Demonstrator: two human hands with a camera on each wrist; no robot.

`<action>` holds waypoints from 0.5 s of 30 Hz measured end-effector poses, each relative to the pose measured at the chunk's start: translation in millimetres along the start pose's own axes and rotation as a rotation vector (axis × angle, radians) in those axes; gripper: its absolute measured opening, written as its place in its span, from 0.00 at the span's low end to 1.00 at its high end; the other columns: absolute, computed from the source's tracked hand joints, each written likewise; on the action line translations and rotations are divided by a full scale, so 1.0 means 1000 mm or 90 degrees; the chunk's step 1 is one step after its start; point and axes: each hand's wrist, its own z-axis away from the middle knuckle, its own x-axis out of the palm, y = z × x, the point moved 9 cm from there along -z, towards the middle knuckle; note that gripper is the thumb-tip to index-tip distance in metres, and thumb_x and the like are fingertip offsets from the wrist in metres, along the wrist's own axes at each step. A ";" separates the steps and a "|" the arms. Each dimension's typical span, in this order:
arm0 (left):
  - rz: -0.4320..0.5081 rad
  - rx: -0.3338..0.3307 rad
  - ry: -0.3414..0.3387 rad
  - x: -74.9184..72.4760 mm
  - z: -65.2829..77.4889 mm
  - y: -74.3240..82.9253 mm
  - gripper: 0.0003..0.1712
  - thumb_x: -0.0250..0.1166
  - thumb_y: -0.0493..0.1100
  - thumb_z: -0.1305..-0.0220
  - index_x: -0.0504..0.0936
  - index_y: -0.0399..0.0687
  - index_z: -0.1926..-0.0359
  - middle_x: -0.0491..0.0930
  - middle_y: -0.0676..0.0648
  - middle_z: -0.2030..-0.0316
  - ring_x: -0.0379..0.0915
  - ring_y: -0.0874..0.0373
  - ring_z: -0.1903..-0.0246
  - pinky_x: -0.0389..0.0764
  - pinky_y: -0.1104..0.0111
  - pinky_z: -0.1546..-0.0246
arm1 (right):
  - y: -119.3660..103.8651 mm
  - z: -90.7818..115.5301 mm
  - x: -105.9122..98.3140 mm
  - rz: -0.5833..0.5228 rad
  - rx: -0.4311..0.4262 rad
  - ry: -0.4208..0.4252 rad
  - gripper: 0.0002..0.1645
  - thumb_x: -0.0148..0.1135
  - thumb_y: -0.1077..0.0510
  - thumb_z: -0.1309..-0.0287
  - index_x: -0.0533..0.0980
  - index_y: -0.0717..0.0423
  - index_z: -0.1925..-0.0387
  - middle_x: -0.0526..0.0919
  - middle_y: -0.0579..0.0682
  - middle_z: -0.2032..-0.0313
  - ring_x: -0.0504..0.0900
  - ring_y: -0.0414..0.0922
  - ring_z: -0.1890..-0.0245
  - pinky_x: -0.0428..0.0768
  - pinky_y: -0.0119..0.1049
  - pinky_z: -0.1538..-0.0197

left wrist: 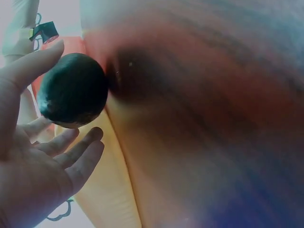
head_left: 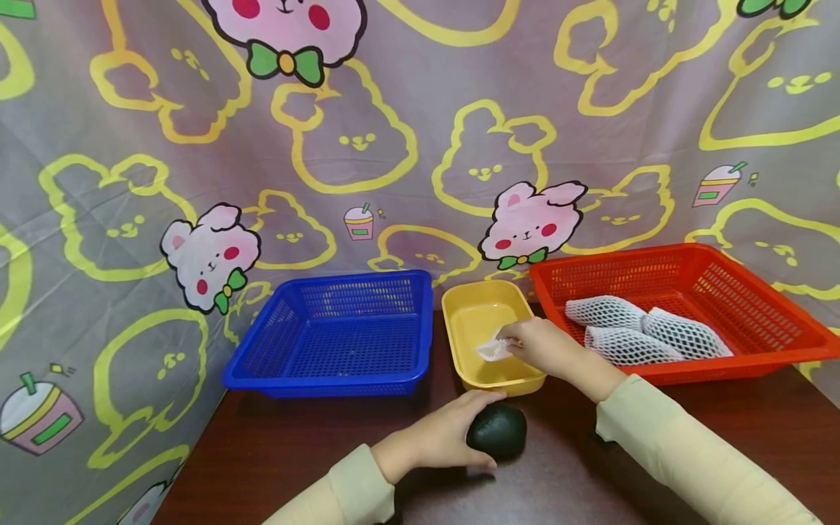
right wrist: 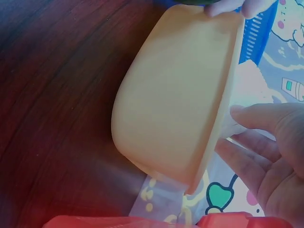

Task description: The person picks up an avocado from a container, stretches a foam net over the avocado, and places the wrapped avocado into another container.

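Note:
My left hand [head_left: 453, 432] curves around a smooth dark green avocado [head_left: 497, 430] on the table in front of the yellow basin [head_left: 504, 387]. In the left wrist view, the thumb lies along one side of the avocado [left wrist: 75, 90] and the fingers along the other. Over the basin, my right hand [head_left: 546, 345] pinches a small white foam net [head_left: 492, 350] between thumb and fingers. The right wrist view shows the white net [right wrist: 249, 83] beyond the basin's rim, partly hidden by the thumb.
A blue mesh basket [head_left: 420, 364] stands left of the basin. To the right is a red mesh basket [head_left: 781, 321] with several white foam-netted pieces [head_left: 685, 332] inside. A cartoon-print curtain [head_left: 407, 211] hangs behind the dark brown table [head_left: 262, 452].

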 end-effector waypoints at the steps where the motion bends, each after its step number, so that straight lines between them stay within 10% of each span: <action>1: 0.002 0.003 0.003 -0.002 0.000 0.001 0.54 0.81 0.49 0.45 0.61 0.46 0.23 0.68 0.44 0.31 0.64 0.58 0.32 0.66 0.66 0.32 | 0.000 0.001 -0.001 -0.003 -0.001 0.003 0.13 0.74 0.65 0.42 0.86 0.61 0.54 0.88 0.54 0.59 0.87 0.51 0.59 0.84 0.50 0.50; 15: 0.093 -0.036 0.013 -0.019 0.009 -0.010 0.44 0.76 0.51 0.39 0.67 0.51 0.25 0.73 0.49 0.35 0.71 0.62 0.39 0.73 0.69 0.39 | 0.002 0.009 -0.010 -0.009 -0.027 0.042 0.11 0.74 0.66 0.43 0.86 0.60 0.57 0.88 0.51 0.62 0.86 0.48 0.63 0.85 0.48 0.54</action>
